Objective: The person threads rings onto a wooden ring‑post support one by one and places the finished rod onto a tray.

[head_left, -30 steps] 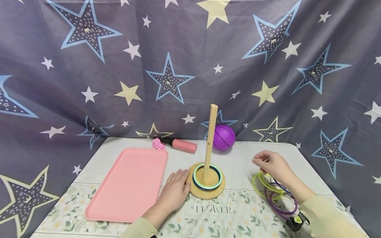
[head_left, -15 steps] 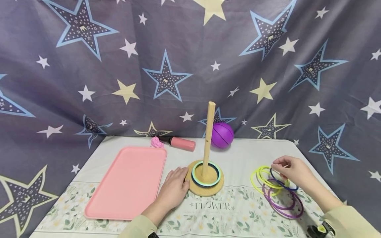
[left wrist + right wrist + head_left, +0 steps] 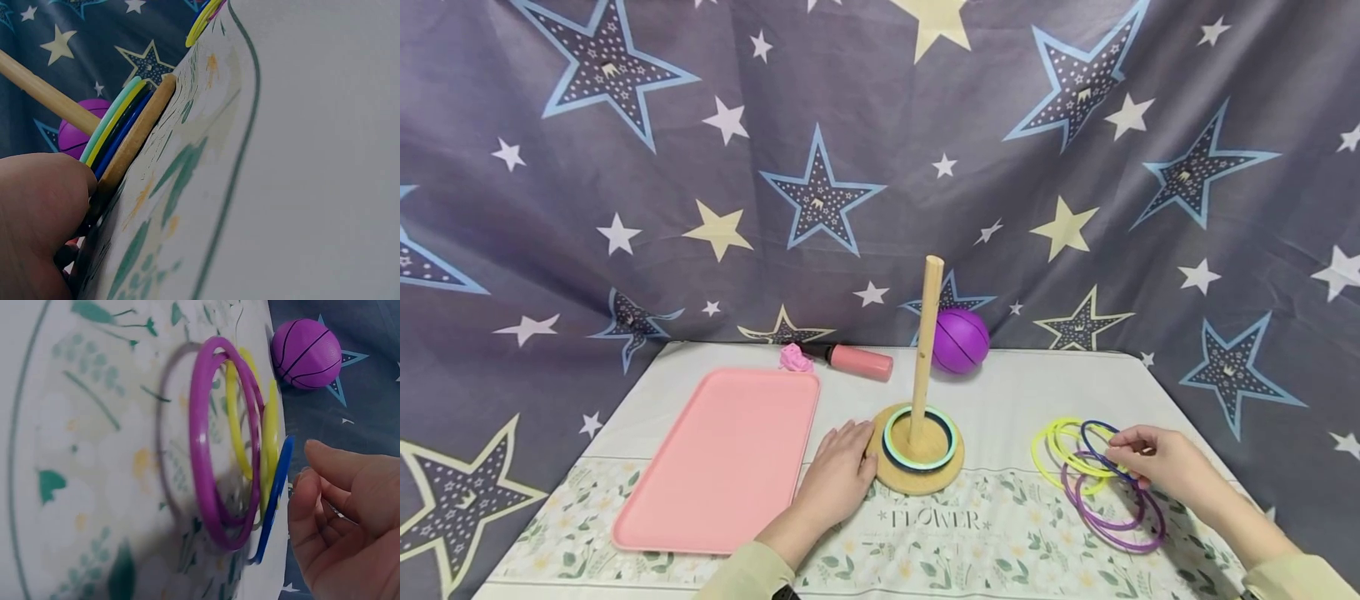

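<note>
My left hand (image 3: pixel 840 468) rests palm down at the left edge of a round wooden base (image 3: pixel 886 482), with its thumb at the rim. From the base rises a wooden peg (image 3: pixel 928 342), ringed at its foot by stacked rings; a mint one (image 3: pixel 957 443) is on top, with yellow, black and blue below in the left wrist view. My right hand (image 3: pixel 1172 467) hovers at the right side of a blue ring (image 3: pixel 275 503), thumb and fingers loosely bent and apart. That ring lies over yellow rings (image 3: pixel 1039 458) and purple rings (image 3: pixel 201 444).
A pink tray (image 3: pixel 722 467) lies left of my left hand. Along the back are a pink hand pump (image 3: pixel 861 363), a crumpled pink piece (image 3: pixel 795 358) and a purple ball (image 3: pixel 961 342). A starry curtain (image 3: pixel 850 167) hangs behind the table.
My right hand has moved right and down over the ring pile, from above the yellow rings to the blue ring's right side. My left hand and the peg stay put.
</note>
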Demonstrator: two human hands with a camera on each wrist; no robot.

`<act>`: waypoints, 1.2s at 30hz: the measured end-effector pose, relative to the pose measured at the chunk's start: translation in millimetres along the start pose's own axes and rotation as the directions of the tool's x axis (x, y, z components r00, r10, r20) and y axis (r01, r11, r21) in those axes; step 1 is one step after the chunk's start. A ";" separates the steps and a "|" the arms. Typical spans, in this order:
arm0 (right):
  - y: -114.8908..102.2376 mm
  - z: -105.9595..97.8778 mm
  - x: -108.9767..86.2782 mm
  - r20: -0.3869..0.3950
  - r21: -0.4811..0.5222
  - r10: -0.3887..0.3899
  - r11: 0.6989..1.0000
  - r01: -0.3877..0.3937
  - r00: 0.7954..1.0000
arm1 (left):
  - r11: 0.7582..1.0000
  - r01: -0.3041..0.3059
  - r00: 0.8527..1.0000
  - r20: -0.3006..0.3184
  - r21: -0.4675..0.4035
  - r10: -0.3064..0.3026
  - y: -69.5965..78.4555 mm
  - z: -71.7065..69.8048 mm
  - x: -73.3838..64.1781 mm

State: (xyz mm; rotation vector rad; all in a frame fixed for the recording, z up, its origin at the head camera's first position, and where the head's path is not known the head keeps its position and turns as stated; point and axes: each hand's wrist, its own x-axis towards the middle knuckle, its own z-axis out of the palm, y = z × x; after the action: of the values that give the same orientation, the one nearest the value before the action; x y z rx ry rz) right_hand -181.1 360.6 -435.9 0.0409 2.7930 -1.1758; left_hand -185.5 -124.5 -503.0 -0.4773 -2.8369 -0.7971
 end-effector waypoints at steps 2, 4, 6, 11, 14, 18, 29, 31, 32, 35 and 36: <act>3.3 1.1 -1.8 0.011 0.015 -0.004 1.000 0.004 1.000 | 1.000 -0.003 1.000 -0.002 -0.001 0.003 -0.1 0.1 -0.1; 5.8 2.6 -3.1 0.018 0.026 -0.012 1.000 0.011 1.000 | 1.000 -0.005 1.000 -0.003 -0.001 0.005 -0.3 0.4 0.0; 8.0 4.5 -3.9 0.018 0.032 -0.012 0.999 0.011 1.000 | 1.000 -0.004 1.000 -0.001 -0.002 0.004 -0.6 0.8 0.3; 13.6 7.9 -3.9 0.007 0.030 -0.007 1.000 0.007 1.000 | 1.000 0.006 1.000 0.015 -0.012 -0.006 -1.3 0.9 1.2; 15.8 8.0 -3.3 0.009 0.040 -0.009 0.999 0.009 1.000 | 1.000 0.009 1.000 0.022 -0.017 -0.009 -1.8 0.6 1.0; 17.3 6.2 -2.8 0.025 0.029 -0.012 1.000 0.011 1.000 | 1.000 0.006 1.000 0.016 -0.016 -0.005 -2.2 0.7 0.7; 21.1 12.8 -0.6 0.005 -0.014 -0.072 0.997 0.072 0.997 | 1.000 0.002 1.000 0.010 -0.009 -0.002 -1.4 -0.3 1.5; 19.7 15.3 2.1 -0.010 -0.025 -0.080 0.997 0.080 0.997 | 1.000 0.004 1.000 0.010 -0.009 -0.004 -1.1 -0.3 1.4; 19.0 16.6 3.6 -0.016 -0.027 -0.082 0.996 0.082 0.996 | 1.000 0.008 1.000 0.012 -0.010 -0.008 -0.8 -0.2 1.2; 16.7 20.3 9.1 -0.031 -0.035 -0.084 0.996 0.083 0.996 | 1.000 0.010 1.000 0.010 -0.012 -0.010 -0.8 0.3 1.1; 16.2 21.6 11.2 -0.036 -0.035 -0.083 0.996 0.081 0.996 | 1.000 0.013 1.000 0.013 -0.012 -0.013 -0.8 0.4 1.1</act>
State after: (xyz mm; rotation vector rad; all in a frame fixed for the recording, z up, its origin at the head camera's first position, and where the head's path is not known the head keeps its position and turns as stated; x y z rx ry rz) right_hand -189.2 356.3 -463.7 -0.0556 2.8716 -1.1573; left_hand -186.8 -124.6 -503.5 -0.4672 -2.8513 -0.8165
